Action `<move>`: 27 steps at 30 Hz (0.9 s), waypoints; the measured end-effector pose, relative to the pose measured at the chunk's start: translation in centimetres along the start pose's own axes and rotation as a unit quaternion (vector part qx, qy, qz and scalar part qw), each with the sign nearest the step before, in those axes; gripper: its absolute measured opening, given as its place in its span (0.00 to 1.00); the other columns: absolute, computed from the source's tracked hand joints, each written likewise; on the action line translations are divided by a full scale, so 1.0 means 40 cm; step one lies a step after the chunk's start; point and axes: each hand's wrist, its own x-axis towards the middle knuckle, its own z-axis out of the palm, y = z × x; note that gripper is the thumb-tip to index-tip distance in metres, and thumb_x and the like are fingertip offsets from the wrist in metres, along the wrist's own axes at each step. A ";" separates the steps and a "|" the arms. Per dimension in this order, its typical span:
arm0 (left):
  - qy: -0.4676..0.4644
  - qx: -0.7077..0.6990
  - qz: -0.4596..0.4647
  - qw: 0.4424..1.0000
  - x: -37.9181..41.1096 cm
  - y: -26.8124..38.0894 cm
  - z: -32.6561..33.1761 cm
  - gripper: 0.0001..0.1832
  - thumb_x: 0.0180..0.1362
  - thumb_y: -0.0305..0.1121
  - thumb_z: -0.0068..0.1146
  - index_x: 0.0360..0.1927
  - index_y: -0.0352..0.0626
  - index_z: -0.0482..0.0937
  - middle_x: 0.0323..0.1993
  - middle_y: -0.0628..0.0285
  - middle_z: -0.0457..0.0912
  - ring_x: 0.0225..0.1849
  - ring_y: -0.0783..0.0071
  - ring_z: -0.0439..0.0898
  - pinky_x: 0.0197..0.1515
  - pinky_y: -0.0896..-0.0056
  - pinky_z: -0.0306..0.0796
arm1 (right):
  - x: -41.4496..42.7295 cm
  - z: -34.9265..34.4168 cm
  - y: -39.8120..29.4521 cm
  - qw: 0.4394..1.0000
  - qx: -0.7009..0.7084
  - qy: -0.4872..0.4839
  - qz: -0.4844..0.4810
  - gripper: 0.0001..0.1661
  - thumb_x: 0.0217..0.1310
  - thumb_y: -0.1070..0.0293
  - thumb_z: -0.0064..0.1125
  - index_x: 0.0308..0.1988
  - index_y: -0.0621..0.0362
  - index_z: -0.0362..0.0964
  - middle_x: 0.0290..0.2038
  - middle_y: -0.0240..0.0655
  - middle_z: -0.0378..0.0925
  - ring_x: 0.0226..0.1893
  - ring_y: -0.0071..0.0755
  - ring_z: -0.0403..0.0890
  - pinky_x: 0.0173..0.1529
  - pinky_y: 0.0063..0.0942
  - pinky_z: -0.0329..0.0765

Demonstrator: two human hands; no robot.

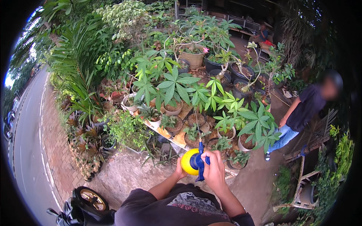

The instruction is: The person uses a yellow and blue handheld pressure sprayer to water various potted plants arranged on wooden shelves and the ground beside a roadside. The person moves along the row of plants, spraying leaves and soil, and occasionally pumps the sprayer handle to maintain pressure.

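Observation:
In front of my chest I hold a pump sprayer (187, 163) with a yellow tank and a blue head. My left hand (180, 170) supports the tank from its left side. My right hand (212, 169) is closed around the blue pump handle at the top. The nozzle (201, 140) points away from me, and a thin stream of liquid seems to rise from it towards the plants. Just beyond stand potted succulents (193, 135). Behind them, potted plants with broad, fingered leaves (174, 86) spread above a low plant stand (180, 139).
A person in a dark shirt and helmet (309, 104) stands at right; another person (262, 34) sits at the back. A motorcycle wheel (92, 199) is at lower left, beside a brick pavement (53, 127) and road (31, 135). A metal frame (302, 175) stands at lower right.

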 end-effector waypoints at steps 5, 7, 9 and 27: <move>-0.006 -0.034 0.024 0.999 -0.013 0.003 0.032 0.34 0.66 0.56 0.19 0.65 0.52 0.66 0.62 0.58 0.73 0.64 0.58 0.71 0.65 0.52 0.65 | 0.039 -0.031 -0.041 0.999 0.015 -0.024 -0.021 0.12 0.58 0.83 0.54 0.43 0.61 0.69 0.37 0.45 0.71 0.36 0.50 0.78 0.40 0.37 0.75; -0.053 -0.042 0.055 0.996 0.003 -0.004 0.009 0.33 0.66 0.56 0.22 0.64 0.52 0.67 0.61 0.59 0.73 0.63 0.58 0.72 0.65 0.52 0.66 | 0.049 -0.037 -0.070 0.999 0.017 -0.025 -0.037 0.12 0.58 0.83 0.54 0.43 0.61 0.69 0.37 0.45 0.72 0.36 0.50 0.78 0.40 0.37 0.75; -0.044 -0.045 0.062 0.996 0.012 -0.003 0.016 0.34 0.64 0.58 0.24 0.63 0.50 0.68 0.61 0.57 0.73 0.63 0.59 0.72 0.65 0.52 0.66 | 0.053 -0.021 -0.049 1.000 0.009 -0.024 -0.017 0.12 0.59 0.82 0.55 0.43 0.61 0.69 0.37 0.45 0.72 0.36 0.49 0.78 0.40 0.37 0.75; 0.022 -0.072 0.107 0.991 -0.027 0.040 0.107 0.36 0.65 0.58 0.20 0.64 0.46 0.67 0.59 0.56 0.74 0.61 0.58 0.73 0.65 0.54 0.66 | 0.105 -0.025 -0.045 0.997 0.020 -0.033 -0.071 0.11 0.59 0.82 0.55 0.43 0.61 0.69 0.36 0.44 0.71 0.34 0.49 0.78 0.38 0.36 0.75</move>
